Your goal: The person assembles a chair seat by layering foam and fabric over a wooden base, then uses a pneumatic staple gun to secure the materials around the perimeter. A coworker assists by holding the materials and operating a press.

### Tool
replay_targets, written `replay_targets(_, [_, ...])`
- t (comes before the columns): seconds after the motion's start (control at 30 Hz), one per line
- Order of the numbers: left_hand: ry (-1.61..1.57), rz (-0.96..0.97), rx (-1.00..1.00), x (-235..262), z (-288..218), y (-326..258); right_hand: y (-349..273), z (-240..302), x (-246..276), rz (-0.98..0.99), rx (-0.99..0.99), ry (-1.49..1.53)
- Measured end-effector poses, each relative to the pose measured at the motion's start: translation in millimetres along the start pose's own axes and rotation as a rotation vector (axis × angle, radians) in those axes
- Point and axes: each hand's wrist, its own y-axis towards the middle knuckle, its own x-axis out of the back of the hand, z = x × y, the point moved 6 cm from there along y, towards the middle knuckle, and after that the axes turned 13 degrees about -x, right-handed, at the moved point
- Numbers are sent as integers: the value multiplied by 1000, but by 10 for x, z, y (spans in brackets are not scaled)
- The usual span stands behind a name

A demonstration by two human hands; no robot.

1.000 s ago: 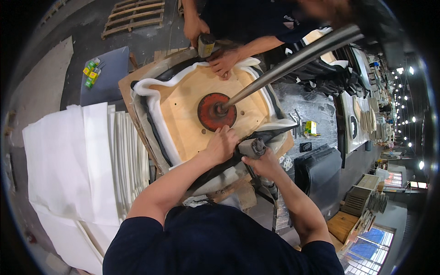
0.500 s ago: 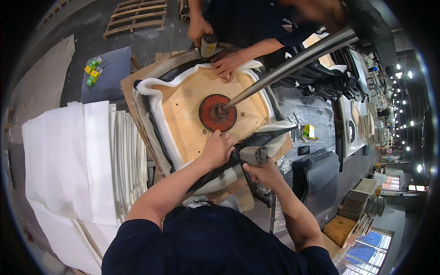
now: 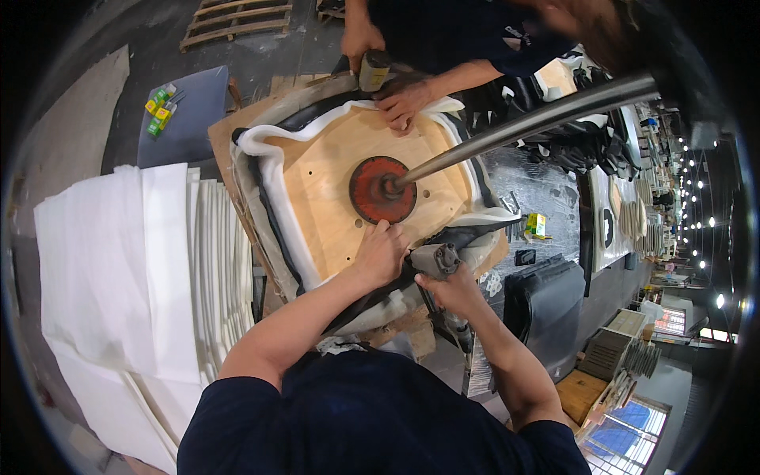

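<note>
A plywood seat panel (image 3: 321,194) lies in front of me, with white padding (image 3: 273,186) and a black cover (image 3: 255,178) around its rim. A red disc (image 3: 366,190) on a metal rod (image 3: 514,127) presses on its middle. At the near edge, my left hand (image 3: 381,255) is closed, its curled fingers gripping the black cover folded over the wood. My right hand (image 3: 450,286) is wrapped round a grey pneumatic staple gun (image 3: 435,259), whose nose points at that edge beside my left fingers. Its tip is hidden.
Across the panel, a co-worker's hand (image 3: 405,103) presses the far rim; the other holds a second staple gun (image 3: 374,71). White padding sheets (image 3: 111,293) are stacked at left. Yellow-green boxes (image 3: 536,226) and black sheets (image 3: 546,309) lie at right. The slanting rod crosses above the panel.
My view has shifted slightly, moving the panel a little right in the picture. My staple gun has tilted slightly and stays close to my left hand at the near edge.
</note>
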Motion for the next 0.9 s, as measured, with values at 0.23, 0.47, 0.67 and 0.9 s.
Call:
replay_targets(0.23, [-43,173,-59,145,81,-4,-129,-239,10,66,-105,336])
replay_targets(0.47, [-118,77,10,115,68,-60,-162,-143,-130,78,-161,256])
replay_targets(0.67, [-78,34,-21,83,63,-60,-88,5,-197,-16,-56,64])
replay_targets(0.9, [-118,171,43,224,251,-125,-184,-178,-144,7,-114,250])
